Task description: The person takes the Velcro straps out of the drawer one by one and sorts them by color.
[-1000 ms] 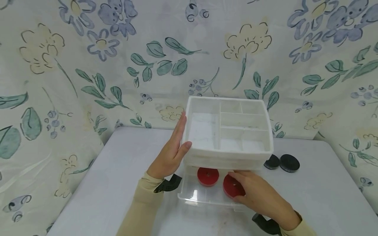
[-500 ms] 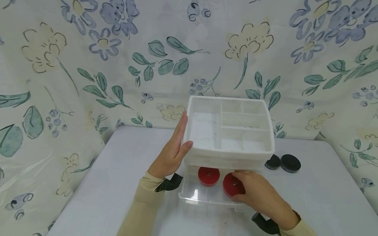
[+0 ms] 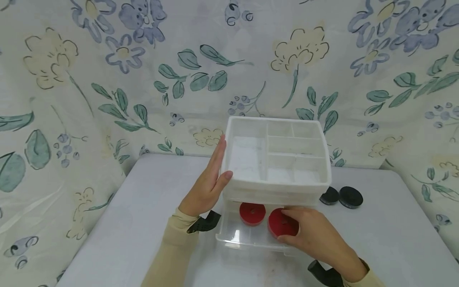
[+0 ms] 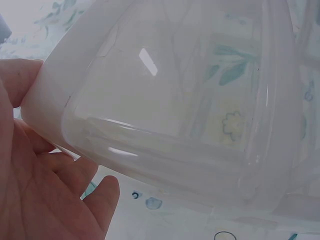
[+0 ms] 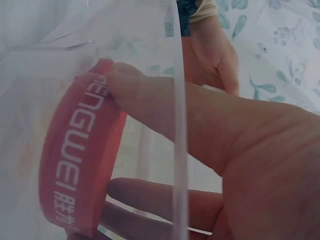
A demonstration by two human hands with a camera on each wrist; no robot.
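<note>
A white drawer organizer (image 3: 276, 190) stands on the table, its clear lower drawer (image 3: 247, 237) pulled out toward me. My left hand (image 3: 206, 189) lies along the organizer's left side with straight fingers, the thumb at the front corner. In the drawer sits a red disc (image 3: 252, 214) with a small centre hole. To its right, my right hand (image 3: 315, 239) pinches a second red disc (image 3: 281, 222) between thumb and fingers. White lettering runs along the held disc's edge (image 5: 75, 155) in the right wrist view, seen through the drawer's clear wall (image 5: 180, 125).
Two black discs (image 3: 351, 197) lie on the table to the right of the organizer. Its top tray (image 3: 247, 159) is divided into several compartments. A floral cloth (image 3: 251, 59) hangs behind the white table (image 3: 143, 207).
The red disc in my right hand has shifted slightly left and up within the drawer. My left hand stays against the organizer.
</note>
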